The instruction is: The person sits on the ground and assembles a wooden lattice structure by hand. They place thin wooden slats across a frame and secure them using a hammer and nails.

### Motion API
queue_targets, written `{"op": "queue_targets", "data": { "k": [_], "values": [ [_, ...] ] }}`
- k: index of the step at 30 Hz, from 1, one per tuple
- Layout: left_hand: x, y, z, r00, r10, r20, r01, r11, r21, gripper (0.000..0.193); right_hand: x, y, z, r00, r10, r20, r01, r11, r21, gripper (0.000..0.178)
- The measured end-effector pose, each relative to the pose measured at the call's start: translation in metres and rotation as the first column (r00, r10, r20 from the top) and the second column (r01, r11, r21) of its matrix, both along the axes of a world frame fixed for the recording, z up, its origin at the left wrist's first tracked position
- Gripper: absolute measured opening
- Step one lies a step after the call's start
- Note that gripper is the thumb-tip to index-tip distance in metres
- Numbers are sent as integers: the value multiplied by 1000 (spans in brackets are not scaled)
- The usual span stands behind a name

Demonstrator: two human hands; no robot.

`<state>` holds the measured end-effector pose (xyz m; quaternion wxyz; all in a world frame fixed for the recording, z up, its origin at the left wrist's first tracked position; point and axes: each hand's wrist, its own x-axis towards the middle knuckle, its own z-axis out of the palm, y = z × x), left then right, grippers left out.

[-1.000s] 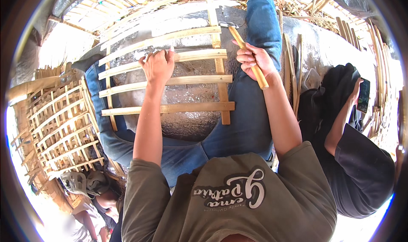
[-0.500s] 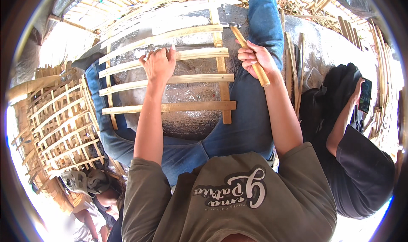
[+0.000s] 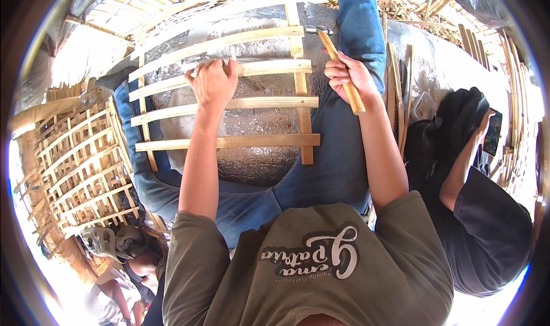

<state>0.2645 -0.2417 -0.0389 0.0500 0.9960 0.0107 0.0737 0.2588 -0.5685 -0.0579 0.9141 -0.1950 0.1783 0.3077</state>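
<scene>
A lattice of pale, flat bamboo slats point(image 3: 275, 102) lies across my knees, several crosspieces fixed over two long side strips. My left hand point(image 3: 213, 84) is closed on one bamboo slat point(image 3: 269, 68), its fingers curled over the far edge, with the fingertips partly hidden. In my right hand point(image 3: 356, 77) is a hammer point(image 3: 350, 93), held by its light wooden handle. The metal hammer head point(image 3: 317, 29) is just beyond the right ends of the slats, near the right side strip point(image 3: 302, 85).
A shiny, crumpled silver surface point(image 3: 258, 160) lies under the lattice. To the left stands a stack of finished bamboo lattices point(image 3: 86, 166). A person in black point(image 3: 487, 228) sits at right holding a phone point(image 3: 492, 132). Others are at lower left. Loose bamboo strips point(image 3: 399, 97) lie beside my right leg.
The lattice has shifted slightly away from me and tilted a little. The hammer has moved slightly up and right, still in my right hand. My left hand keeps its hold.
</scene>
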Motion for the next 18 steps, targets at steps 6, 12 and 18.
{"op": "queue_targets", "data": {
  "k": [6,12,18],
  "values": [
    [0,-1,-8,1000,-10,-30,9,1000,-24,45,-1,1,6,1000,-9,-5,9,999,-40,27],
    [1,2,-5,988,2,-153,-5,1000,-21,41,1,0,3,1000,11,7,-11,1000,-13,28],
    [-2,28,-6,992,-31,120,55,977,-206,27,0,-6,-1,999,39,29,-41,998,53,31]
  ]
}}
